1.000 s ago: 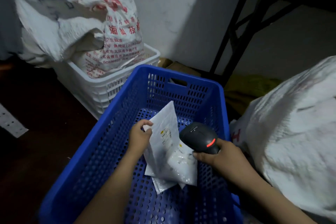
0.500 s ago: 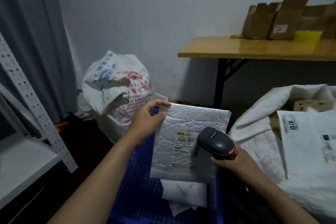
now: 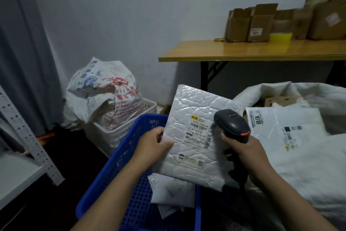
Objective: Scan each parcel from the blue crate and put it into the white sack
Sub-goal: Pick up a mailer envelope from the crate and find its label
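left hand (image 3: 152, 146): bare, uncovered to wrist
left forearm (image 3: 116, 193): bare, uncovered down to bottom frame edge
right hand (image 3: 243, 149): bare, uncovered to wrist
right forearm (image 3: 292, 199): bare, uncovered to bottom-right corner
clothing: outside view, can't tell

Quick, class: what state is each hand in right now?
Left hand: holds the parcel.
Right hand: grips the scanner.

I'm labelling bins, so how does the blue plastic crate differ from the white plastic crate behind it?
The blue plastic crate holds flat white parcels; the white plastic crate holds a bulging printed sack. The blue crate sits nearer you; the white crate farther back. Both are plastic with vented walls.
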